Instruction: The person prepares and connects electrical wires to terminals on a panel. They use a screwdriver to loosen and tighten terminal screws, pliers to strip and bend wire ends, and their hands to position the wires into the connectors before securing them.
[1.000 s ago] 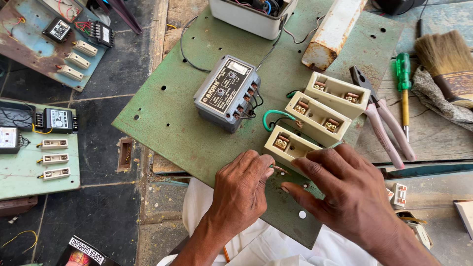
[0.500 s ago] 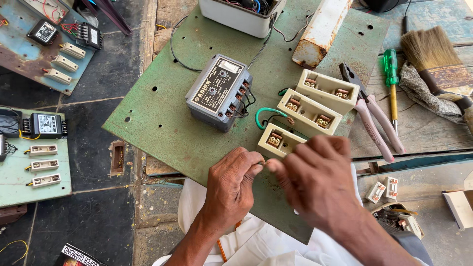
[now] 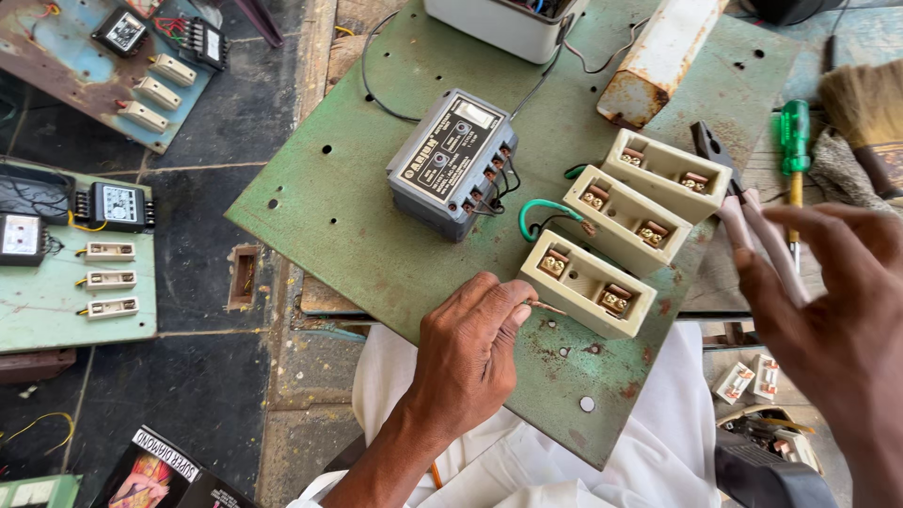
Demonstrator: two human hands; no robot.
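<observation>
A green metal board [image 3: 348, 226] lies in front of me, carrying a grey meter box [image 3: 451, 162] and three cream fuse holders. My left hand [image 3: 470, 353] pinches a thin bare wire end [image 3: 546, 307] right beside the nearest fuse holder [image 3: 588, 282]. The two other holders [image 3: 625, 218] [image 3: 668, 174] sit behind it, with a green wire [image 3: 541, 209] looping to them. My right hand [image 3: 832, 301] hovers with fingers spread, off the board's right edge, just over the pliers with pale handles [image 3: 752, 221]. It holds nothing.
A green-handled screwdriver [image 3: 795, 141] and a brush [image 3: 865, 108] lie at the right. A white box [image 3: 508, 23] and a rusty white bar [image 3: 654, 61] sit at the board's far end. Other boards with meters [image 3: 113, 202] lie on the dark floor at the left.
My right hand has lifted off the nearest fuse holder and moved out to the right, over the pliers. My left hand stays by the holder, pinching the wire.
</observation>
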